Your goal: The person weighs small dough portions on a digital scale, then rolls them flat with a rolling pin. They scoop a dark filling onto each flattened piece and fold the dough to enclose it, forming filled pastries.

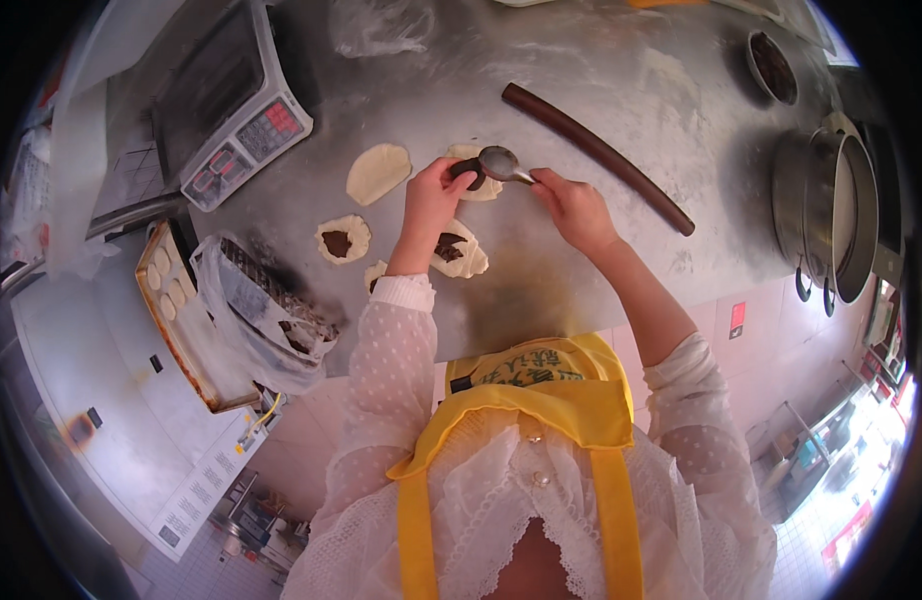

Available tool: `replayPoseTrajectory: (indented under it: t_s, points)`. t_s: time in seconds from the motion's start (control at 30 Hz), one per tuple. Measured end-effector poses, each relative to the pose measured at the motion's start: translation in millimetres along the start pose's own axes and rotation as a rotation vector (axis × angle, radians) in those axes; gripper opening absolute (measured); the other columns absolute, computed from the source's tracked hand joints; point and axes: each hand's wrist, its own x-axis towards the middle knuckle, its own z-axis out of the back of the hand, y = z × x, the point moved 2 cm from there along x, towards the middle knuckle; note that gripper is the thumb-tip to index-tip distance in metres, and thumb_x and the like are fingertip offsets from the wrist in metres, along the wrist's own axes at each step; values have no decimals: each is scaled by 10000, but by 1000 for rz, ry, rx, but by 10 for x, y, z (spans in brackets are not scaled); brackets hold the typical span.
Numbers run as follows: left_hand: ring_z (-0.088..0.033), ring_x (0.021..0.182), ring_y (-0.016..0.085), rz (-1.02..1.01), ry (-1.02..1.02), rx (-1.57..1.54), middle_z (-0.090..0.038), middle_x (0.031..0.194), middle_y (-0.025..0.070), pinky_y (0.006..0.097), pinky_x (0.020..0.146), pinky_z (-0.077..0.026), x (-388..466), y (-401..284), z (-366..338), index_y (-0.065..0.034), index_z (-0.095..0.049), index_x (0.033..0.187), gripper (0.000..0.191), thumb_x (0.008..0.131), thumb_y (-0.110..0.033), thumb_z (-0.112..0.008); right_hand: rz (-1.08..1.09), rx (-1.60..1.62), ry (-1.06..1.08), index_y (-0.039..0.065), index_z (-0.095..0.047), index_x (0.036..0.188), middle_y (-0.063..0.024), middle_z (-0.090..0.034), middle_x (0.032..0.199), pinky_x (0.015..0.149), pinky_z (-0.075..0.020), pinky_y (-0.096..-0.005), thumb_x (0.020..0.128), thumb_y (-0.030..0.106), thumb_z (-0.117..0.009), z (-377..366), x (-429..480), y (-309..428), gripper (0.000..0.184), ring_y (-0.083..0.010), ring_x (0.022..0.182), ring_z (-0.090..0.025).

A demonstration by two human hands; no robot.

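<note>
My left hand (431,191) pinches a dark lump of filling (467,172) above a flattened dough round (487,191). In my right hand (577,210) is the handle of a metal spoon (500,162), its bowl close beside the lump; whether they touch I cannot tell. A bare dough round (378,174) lies left of my left hand. Dark filling rests on a smaller dough round (356,251) and on another dough piece (472,259) near my left wrist. One more dough piece (376,271) is mostly hidden behind that wrist.
A brown rolling pin (600,157) lies on the steel table (656,259). To the right stand a metal pot (795,187) and a bowl of dark filling (772,67). At left are a digital scale (262,131), a plastic bag (240,341) by dark filling, and a baking tray (217,367) with dough rounds.
</note>
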Motion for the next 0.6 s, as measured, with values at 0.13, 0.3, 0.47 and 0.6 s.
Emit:
replayPoseTrajectory:
  t_s: [0.13, 0.3, 0.47, 0.6]
  points:
    - [-613, 726, 88, -27, -7, -39, -691, 847, 35, 236, 667, -480, 0, -29, 8, 11, -636, 1038, 228, 849, -97, -704, 134, -87, 25, 163, -599, 1075, -109, -660, 751, 592, -491, -452, 923, 237, -558, 0, 122, 22, 174, -339, 688, -630]
    - [-610, 714, 87, 12, -41, -53, -690, 824, 40, 237, 655, -476, -47, 14, -8, 4, -637, 1027, 219, 847, -100, -707, 188, -208, 111, 141, -629, 1087, -105, -683, 832, 596, -506, -414, 898, 192, -597, -24, 175, 46, 198, -319, 726, -642]
    - [-607, 718, 79, 17, -55, -27, -689, 817, 38, 230, 657, -477, -86, 36, -26, 8, -633, 997, 190, 849, -90, -702, 247, -343, 159, 178, -600, 1083, -58, -689, 840, 582, -519, -400, 885, 155, -521, -59, 202, 48, 215, -268, 708, -664]
    - [-610, 736, 76, -7, -44, -85, -689, 842, 38, 223, 678, -484, -87, 104, -28, 16, -625, 990, 167, 855, -60, -688, 274, -458, 189, 182, -591, 1079, -49, -662, 790, 557, -512, -391, 880, 144, -517, -112, 207, 44, 216, -256, 686, -662]
